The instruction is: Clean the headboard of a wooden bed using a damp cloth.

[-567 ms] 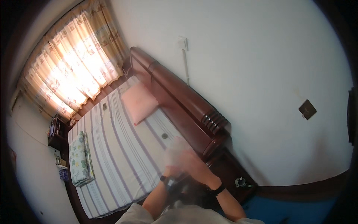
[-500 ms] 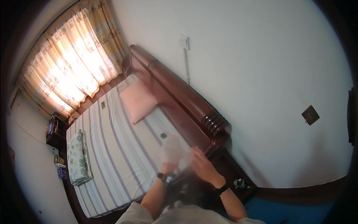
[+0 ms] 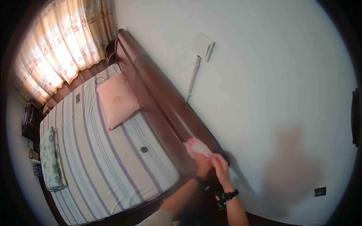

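Looking light, soft + prob. slippery, the thin pink-and-white item (image 3: 200, 147) is best held by its edge, where R hand (image 3: 221, 165) seemingly pinches; L hand's (image 3: 203, 165) grip hidden, can't tell.

Head-worn fisheye looks down over the bed (image 3: 117, 165)

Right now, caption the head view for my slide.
Left hand and right hand at a pink-and-white item near a striped bed.
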A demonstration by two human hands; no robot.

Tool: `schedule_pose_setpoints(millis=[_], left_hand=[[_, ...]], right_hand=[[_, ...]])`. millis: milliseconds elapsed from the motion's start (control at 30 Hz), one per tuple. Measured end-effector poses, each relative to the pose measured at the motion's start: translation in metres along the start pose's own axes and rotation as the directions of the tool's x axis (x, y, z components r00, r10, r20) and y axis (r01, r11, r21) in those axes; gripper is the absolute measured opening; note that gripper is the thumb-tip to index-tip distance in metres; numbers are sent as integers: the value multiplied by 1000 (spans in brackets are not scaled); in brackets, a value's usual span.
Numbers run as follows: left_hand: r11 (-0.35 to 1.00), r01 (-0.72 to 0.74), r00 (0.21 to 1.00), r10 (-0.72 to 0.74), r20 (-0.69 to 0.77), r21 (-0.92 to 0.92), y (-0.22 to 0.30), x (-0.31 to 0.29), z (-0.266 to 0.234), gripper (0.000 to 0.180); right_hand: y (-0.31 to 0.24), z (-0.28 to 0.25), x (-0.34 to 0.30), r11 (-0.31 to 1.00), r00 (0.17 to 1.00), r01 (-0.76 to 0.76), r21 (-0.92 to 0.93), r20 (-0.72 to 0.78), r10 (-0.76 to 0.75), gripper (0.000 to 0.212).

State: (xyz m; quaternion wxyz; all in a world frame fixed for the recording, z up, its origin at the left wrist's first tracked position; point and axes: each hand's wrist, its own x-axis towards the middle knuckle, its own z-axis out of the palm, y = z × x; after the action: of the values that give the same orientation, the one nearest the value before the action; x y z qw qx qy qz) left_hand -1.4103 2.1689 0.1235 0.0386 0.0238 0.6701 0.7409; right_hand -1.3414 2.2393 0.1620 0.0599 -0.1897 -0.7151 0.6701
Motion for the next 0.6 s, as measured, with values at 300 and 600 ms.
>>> schedule_pose_setpoints(millis=[300, 600], left_hand=[[960, -157, 984, 173, -51, 233, -14, 76, -18, 49], [727, -400, 900, 425, 91, 558, -70, 93, -37, 49]], right_hand=[[-15, 24, 124, 850, 843, -503, 159, 308, 441, 33], [-31, 46, 79, 560, 822, 461, -688, 95, -561, 23]])
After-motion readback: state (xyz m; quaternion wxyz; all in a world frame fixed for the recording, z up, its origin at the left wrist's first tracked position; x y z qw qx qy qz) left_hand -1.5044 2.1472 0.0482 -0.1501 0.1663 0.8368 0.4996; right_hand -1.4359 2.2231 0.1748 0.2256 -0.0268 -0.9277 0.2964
